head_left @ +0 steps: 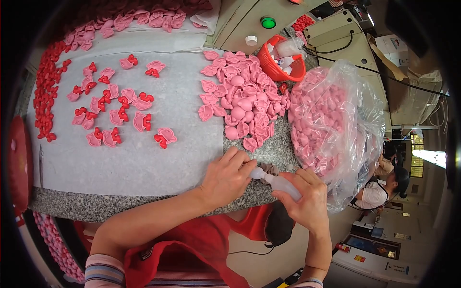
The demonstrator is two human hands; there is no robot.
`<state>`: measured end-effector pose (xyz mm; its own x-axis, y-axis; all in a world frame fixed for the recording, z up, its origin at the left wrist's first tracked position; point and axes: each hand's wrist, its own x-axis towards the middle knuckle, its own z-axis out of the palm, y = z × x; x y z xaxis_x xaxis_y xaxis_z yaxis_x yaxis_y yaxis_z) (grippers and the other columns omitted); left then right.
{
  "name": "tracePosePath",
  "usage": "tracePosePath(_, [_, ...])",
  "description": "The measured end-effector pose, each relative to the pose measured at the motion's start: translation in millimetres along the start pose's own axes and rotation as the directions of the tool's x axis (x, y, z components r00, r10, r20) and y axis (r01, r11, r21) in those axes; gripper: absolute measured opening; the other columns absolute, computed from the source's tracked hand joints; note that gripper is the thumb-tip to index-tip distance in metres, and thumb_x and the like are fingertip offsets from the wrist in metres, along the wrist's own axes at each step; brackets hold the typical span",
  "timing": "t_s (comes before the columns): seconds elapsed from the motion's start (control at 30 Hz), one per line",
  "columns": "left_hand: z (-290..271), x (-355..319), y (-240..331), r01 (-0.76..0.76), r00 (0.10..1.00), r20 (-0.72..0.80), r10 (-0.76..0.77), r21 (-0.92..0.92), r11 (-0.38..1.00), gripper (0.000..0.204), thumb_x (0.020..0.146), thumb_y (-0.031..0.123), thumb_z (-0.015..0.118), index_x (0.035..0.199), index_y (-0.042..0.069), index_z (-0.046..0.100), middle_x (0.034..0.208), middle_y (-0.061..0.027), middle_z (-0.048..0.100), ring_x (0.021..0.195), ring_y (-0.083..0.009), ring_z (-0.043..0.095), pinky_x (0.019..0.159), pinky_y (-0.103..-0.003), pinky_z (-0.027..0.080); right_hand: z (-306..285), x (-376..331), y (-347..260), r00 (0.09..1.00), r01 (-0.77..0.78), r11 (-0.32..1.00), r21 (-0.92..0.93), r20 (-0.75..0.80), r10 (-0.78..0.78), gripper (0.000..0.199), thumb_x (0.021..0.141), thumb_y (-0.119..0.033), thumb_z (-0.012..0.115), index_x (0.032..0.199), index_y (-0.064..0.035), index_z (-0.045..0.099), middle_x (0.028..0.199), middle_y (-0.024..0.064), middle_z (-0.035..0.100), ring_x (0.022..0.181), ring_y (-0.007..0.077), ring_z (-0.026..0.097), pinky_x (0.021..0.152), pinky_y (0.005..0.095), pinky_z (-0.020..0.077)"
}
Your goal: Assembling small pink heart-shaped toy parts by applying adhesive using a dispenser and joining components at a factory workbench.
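Observation:
My right hand [307, 196] is closed round a small translucent white squeeze bottle [286, 186], which it holds tilted over the front edge of the granite worktop. The fingers of my left hand [224, 176] pinch round the bottle's narrow tip; whether a separate cap is there is hidden. A crumpled brown-grey cloth [270, 169] lies just behind the bottle. Beyond my hands is a heap of pink moulded shell-like pieces [245, 96]. On the white sheet [158, 173] to the left sit several pink pieces [139, 121] with red bow-shaped parts [147, 122] against them.
A clear bag of pink pieces [319, 120] stands at the right, near a red basket [281, 72] holding bottles. Loose red parts [45, 101] line the sheet's left side. A machine panel with a green button [268, 22] rises behind. Another person [382, 192] is farther right.

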<state>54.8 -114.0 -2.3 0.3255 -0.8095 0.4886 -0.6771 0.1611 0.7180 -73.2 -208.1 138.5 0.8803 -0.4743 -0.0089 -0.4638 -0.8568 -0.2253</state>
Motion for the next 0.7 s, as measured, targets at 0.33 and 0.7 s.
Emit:
tracePosePath(0.33, [1.8, -0.2, -0.1, 0.011, 1.0, -0.01, -0.011, -0.011, 1.0, 0.039, 0.058, 0.006, 0.071, 0.096, 0.002, 0.062, 0.086, -0.0037, 0.05, 0.087, -0.0199, 0.051, 0.062, -0.03, 0.048, 1.0, -0.9, 1.6, 1.0, -0.007, 1.0, 0.017, -0.011, 0.007, 0.036, 0.058, -0.016, 0.078, 0.088, -0.002, 0.067, 0.071, 0.0096, 0.056, 0.065, 0.0284, 0.054, 0.059, 0.0358, 0.0442])
tracePosePath(0.7, [0.1, 0.2, -0.1, 0.013, 1.0, -0.009, -0.013, -0.008, 1.0, 0.039, 0.058, 0.006, 0.071, 0.096, 0.002, 0.062, 0.086, -0.0038, 0.051, 0.087, -0.02, 0.051, 0.062, -0.03, 0.049, 4.7, -2.1, 3.5, 1.0, 0.003, 0.999, 0.048, -0.026, -0.002, 0.035, 0.059, -0.016, 0.078, 0.089, -0.0018, 0.067, 0.07, 0.0098, 0.055, 0.064, 0.0287, 0.054, 0.059, 0.0357, 0.0435])
